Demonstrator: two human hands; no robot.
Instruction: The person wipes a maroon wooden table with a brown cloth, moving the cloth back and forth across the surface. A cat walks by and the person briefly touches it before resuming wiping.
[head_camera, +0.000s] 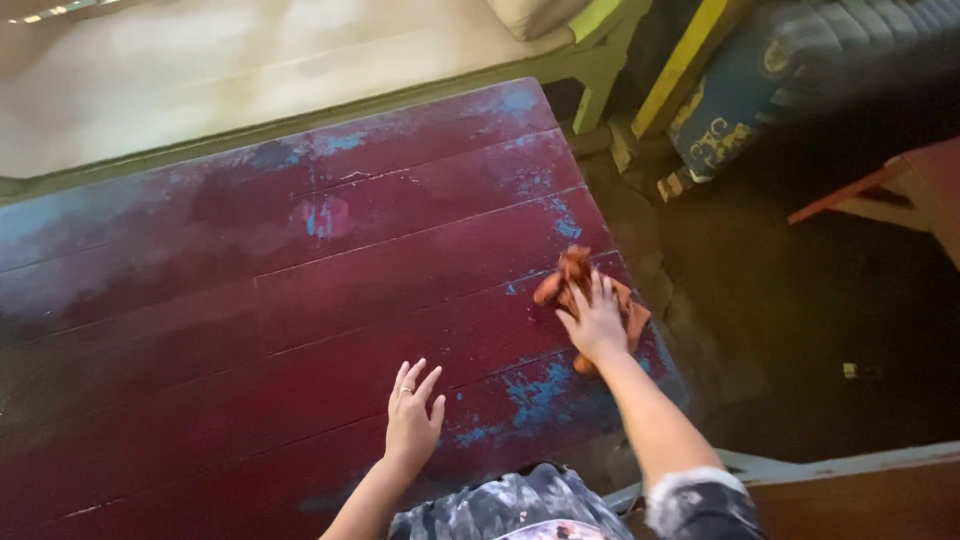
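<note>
Head view: a crumpled orange-brown cloth rag (580, 290) is pressed flat against a dark red painted plank table (250, 300) by the right hand (595, 322), fingers spread over it, not closed around it. The rag sits near the table's right edge, toward the near corner. Its long axis runs roughly from the far left to the near right, with a bunched end pointed away from the person. Texture is soft and wrinkled.

The left hand (412, 415) is laid open on the planks, fingers apart, nothing held, a ring seen on one finger. The table paint is worn, with blue patches exposed and straight seams between boards. A dark floor (800, 320) is seen to the right.
</note>
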